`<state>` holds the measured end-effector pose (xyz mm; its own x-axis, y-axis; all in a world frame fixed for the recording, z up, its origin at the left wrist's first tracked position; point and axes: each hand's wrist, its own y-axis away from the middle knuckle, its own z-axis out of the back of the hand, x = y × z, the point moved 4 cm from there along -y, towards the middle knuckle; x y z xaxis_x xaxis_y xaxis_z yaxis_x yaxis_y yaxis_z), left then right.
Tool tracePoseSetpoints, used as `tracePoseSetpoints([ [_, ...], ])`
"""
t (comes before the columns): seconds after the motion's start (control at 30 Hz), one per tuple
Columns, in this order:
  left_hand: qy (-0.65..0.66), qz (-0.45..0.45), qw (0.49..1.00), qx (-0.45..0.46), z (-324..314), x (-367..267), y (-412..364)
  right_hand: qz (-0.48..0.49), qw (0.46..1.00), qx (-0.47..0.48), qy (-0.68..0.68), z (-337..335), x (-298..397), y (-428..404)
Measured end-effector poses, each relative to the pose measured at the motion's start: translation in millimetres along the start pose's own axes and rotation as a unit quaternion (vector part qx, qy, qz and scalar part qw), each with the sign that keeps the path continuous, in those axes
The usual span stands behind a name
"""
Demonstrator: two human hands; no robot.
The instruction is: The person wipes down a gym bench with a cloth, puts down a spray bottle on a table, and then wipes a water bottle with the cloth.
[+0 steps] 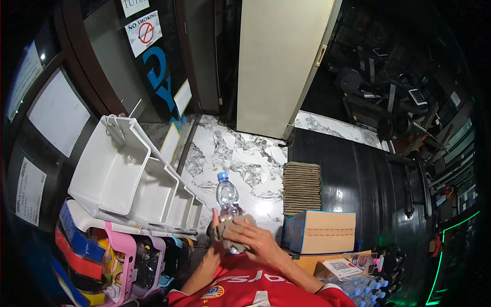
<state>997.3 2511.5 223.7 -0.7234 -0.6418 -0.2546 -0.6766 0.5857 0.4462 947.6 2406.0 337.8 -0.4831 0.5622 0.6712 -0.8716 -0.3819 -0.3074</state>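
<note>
A clear plastic bottle with a blue cap lies in front of my chest, its cap pointing away from me. My left hand is around the lower part of the bottle, mostly hidden behind the cloth, with a finger showing along the bottle's side. My right hand presses a grey-brown cloth against the bottle near its base.
A white tiered shelf rack stands at the left above coloured bins. At the right are a stack of folded brown cloths, a cardboard box and several blue-capped bottles. A beige cabinet stands ahead, with gym equipment beyond.
</note>
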Motion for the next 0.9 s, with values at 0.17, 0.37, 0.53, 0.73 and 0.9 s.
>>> tracePoseSetpoints([
  [0.17,-0.132,-0.044,0.989,-0.045,-1.0,-16.1,10.0,-0.170,0.899,0.063,-0.400,10.2,-21.5,29.2],
  [0.37,-0.078,-0.157,0.984,0.022,-6.2,4.5,-1.2,-0.069,0.973,-0.160,-0.149,30.5,-20.2,-14.6],
  [0.53,0.079,-0.008,0.991,0.111,-13.5,6.3,2.6,-0.010,1.000,-0.005,-0.017,5.1,3.7,-7.1],
  [0.73,-0.130,-0.111,0.985,-0.018,-8.0,-12.5,6.0,-0.060,0.964,0.068,-0.251,12.1,3.9,17.0],
  [0.9,-0.089,-0.060,0.991,0.080,-19.4,-2.5,3.8,-0.088,0.928,-0.208,-0.297,32.7,-13.7,9.2],
])
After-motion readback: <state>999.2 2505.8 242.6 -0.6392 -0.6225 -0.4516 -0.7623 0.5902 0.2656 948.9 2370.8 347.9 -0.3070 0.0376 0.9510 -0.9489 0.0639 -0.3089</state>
